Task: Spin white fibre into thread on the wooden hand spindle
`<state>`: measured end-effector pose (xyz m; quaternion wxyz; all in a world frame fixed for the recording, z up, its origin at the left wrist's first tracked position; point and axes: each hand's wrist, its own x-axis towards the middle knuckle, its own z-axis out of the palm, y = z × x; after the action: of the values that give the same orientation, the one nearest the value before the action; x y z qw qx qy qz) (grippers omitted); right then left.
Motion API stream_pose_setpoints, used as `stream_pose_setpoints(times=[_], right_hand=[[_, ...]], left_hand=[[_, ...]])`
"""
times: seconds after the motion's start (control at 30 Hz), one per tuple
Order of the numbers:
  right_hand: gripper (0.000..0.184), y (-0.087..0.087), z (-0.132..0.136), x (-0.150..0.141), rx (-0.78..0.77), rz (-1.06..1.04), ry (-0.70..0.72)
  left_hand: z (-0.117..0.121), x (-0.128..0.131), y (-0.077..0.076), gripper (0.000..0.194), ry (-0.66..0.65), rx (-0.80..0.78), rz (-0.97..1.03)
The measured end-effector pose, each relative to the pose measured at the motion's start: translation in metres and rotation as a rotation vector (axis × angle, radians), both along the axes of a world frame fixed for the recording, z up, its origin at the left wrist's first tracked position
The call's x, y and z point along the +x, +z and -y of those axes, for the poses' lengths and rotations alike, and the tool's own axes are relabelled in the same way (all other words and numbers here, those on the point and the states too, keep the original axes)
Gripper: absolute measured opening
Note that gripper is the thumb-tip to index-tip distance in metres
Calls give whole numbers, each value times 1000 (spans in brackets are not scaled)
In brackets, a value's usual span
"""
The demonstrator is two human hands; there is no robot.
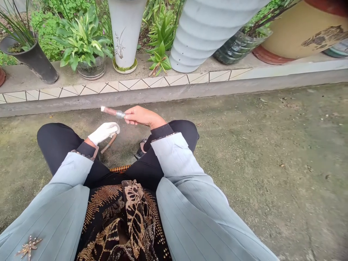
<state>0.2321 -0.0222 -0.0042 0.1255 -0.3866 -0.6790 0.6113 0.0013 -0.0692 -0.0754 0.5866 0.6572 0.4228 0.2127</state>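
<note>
My right hand (140, 116), bare, is closed on one end of a short brown stick (109, 111). The stick has a pale tip at its far left end. Silvery wire (120, 114) is wound in a coil around it, right by my fingertips. Below and to the left, my left hand (104, 133) wears a white glove and is closed around a curved brown stick (109, 143), whose lower end sticks out beneath the glove. A thin strand seems to run between the coil and the gloved fingers. The glove hides the upper part of the curved stick.
A low tiled ledge (130, 84) runs across in front of me. On it stand a dark vase (40, 59), a leafy potted plant (81, 43), a white vase (125, 32), a ribbed white pot (194, 32) and a large yellow pot (288, 34). Concrete ground (258, 156) surrounds my knees.
</note>
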Motion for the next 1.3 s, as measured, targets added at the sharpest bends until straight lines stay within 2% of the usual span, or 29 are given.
stream_pose_setpoints(times=[0.13, 0.2, 0.27, 0.33, 0.43, 0.5, 0.57, 0.6, 0.67, 0.73, 0.77, 0.83, 0.9, 0.97, 1.03, 1.1, 1.17, 1.3], right_hand=[[27, -9, -5, -4, 0, 27, -371], [26, -13, -10, -4, 32, 77, -495], [24, -17, -16, -2, 93, 195, -538], [22, -21, -20, 1, 171, 334, -502], [22, -24, -22, 3, 304, 538, -374], [22, -26, -18, 1, 375, 682, -238], [18, -30, -11, -5, 341, 796, -19], [16, -32, -6, -8, 262, 812, 124], [17, -35, 5, -17, 45, 740, 424], [16, -34, 15, -24, -114, 563, 653], [15, -31, 19, -26, -153, 464, 721], [13, -19, 24, -25, -180, 284, 754], [15, -4, 22, -17, -172, 142, 655], [17, 9, 17, -4, -92, 98, 440], [19, 14, 11, 8, -13, 126, 177], [19, 12, 8, 16, 18, 152, -4], [17, 4, 6, 17, 19, 151, -82], [11, -11, 3, 9, 46, 242, -163]], left_hand=[[7, 14, 4, 39, -56, -89, 42], [11, 20, 12, 38, -98, -88, 0], [14, 23, 19, 37, -112, -55, -32], [16, 24, 23, 36, -108, -5, -45], [15, 20, 26, 36, -105, 92, -94], [13, 14, 27, 36, -109, 177, -156], [10, 8, 31, 35, -89, 262, -224], [9, 5, 33, 35, -65, 297, -258], [7, 0, 37, 33, -9, 345, -321], [6, -2, 39, 32, 42, 360, -348], [5, -2, 38, 31, 67, 357, -335], [5, 1, 33, 30, 133, 319, -255], [4, 6, 23, 28, 231, 249, -134], [3, 12, 13, 25, 358, 171, -23], [4, 19, 5, 25, 415, 71, 67], [8, 25, 0, 25, 392, -15, 129], [13, 32, -1, 24, 336, -29, 152], [20, 39, -2, 21, 242, 144, 1]])
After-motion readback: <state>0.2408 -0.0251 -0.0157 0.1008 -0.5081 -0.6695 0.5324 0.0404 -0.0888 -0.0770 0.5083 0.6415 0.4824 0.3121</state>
